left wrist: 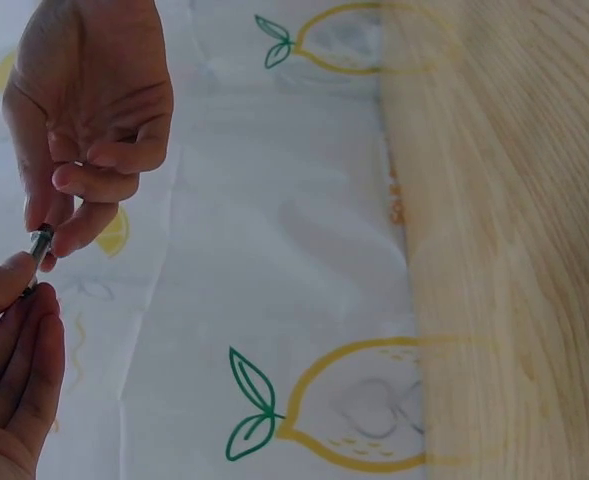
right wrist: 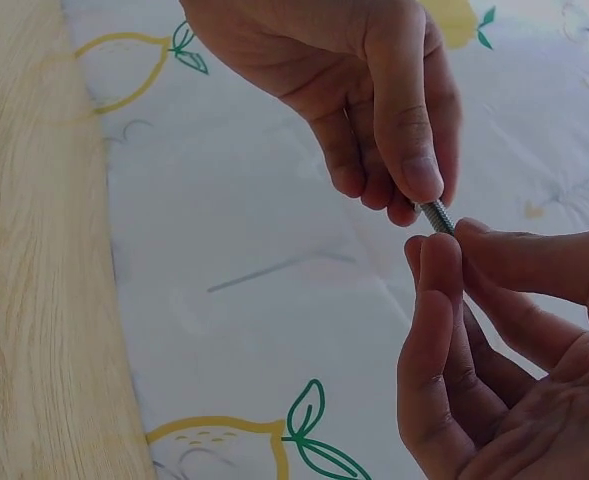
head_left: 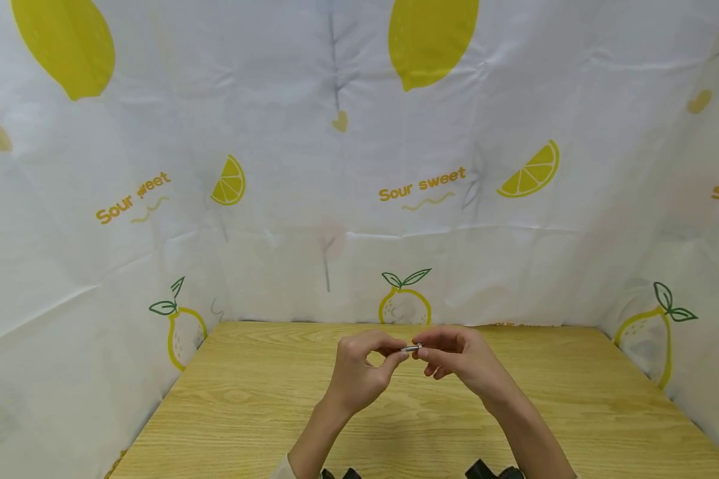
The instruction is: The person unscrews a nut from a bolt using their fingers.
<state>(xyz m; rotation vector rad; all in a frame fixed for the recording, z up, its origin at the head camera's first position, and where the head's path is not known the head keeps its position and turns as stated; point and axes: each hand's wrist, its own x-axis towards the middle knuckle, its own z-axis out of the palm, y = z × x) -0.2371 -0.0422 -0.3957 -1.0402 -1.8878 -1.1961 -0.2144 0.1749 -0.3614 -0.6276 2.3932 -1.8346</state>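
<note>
A small silver bolt is held above the table between both hands. My left hand pinches its left end between thumb and index finger. At the wider right end, my right hand grips it with thumb and fingertips. Screw threads show on the bolt in the right wrist view, between the two sets of fingertips. Seen from the left wrist, the bolt stands slanted between the hands. Fingertips cover both ends, so I cannot tell whether a nut is on it.
Beneath the hands lies a light wood-grain table. A white cloth printed with lemons hangs behind it and along both sides. Dark objects, cut off by the frame, show at the bottom edge near the forearms.
</note>
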